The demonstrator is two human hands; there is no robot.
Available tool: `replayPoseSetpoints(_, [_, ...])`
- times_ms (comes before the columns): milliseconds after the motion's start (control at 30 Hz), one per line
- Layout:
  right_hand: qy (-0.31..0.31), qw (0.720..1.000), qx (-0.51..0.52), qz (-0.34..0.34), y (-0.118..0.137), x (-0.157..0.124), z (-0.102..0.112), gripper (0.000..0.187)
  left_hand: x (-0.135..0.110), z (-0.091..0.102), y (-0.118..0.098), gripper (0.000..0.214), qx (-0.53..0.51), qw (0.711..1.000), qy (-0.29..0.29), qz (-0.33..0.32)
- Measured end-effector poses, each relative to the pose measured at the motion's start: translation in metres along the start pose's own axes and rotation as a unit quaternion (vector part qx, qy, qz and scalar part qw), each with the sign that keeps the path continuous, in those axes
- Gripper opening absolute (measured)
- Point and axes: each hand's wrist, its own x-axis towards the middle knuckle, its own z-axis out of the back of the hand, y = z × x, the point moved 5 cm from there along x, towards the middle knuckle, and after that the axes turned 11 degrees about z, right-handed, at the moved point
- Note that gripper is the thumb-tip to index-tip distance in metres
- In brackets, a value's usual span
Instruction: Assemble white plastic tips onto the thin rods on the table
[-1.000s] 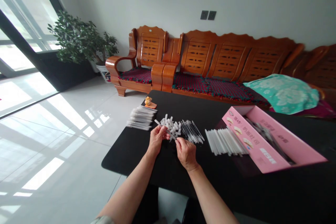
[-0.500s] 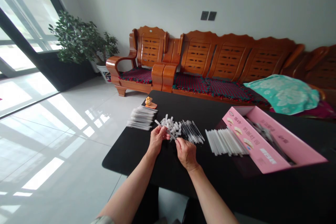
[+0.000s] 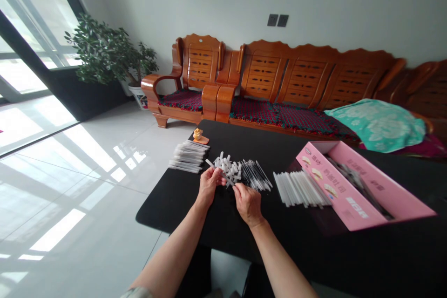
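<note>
My left hand (image 3: pixel 210 187) is closed in a pinch around a slim whitish pen (image 3: pixel 210 163), whose end sticks out past the fingers at the upper left. Close by on the right, my right hand (image 3: pixel 248 204) pinches the lower end of what seems the same pen; the fingers partly hide it. Just beyond both hands lies a loose heap of short white pen caps (image 3: pixel 228 166). Thin pen refills (image 3: pixel 256 175) with dark sections lie beside the heap. Frosted empty-looking tubes (image 3: pixel 301 189) are lined up farther right. A stack of whitish pens (image 3: pixel 188 157) rests at the left.
An open pink box (image 3: pixel 335 191) holding greyish items stands at the right on the black table (image 3: pixel 167 205). A small orange figurine (image 3: pixel 198 135) sits near the far left edge. Behind are a wooden sofa (image 3: pixel 265 72) and a potted plant (image 3: pixel 104 51).
</note>
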Motion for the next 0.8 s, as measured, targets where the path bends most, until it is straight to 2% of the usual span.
replayPoseSetpoints(200, [-0.029,0.999,0.011,-0.019,-0.0024,-0.0015,0.0027,0.023,-0.0002,-0.0001,0.0007,0.039,-0.006,1.000,0.008,-0.001])
replayPoseSetpoints(433, [-0.018,1.000,0.018,-0.005,-0.0004,0.0003,0.0022,0.025,-0.0006,-0.0001,-0.0003,0.039,-0.008,1.000,0.003,0.004])
replayPoseSetpoints(633, [-0.027,0.999,0.017,-0.035,-0.0030,-0.0008,0.0038,0.022,-0.0013,0.0001,-0.0010,0.040,-0.009,1.000,-0.001,0.006])
replayPoseSetpoints(800, [-0.018,1.000,0.021,-0.013,-0.0012,0.0000,0.0028,0.025,-0.0013,0.0000,-0.0012,0.040,-0.006,1.000,-0.001,0.006])
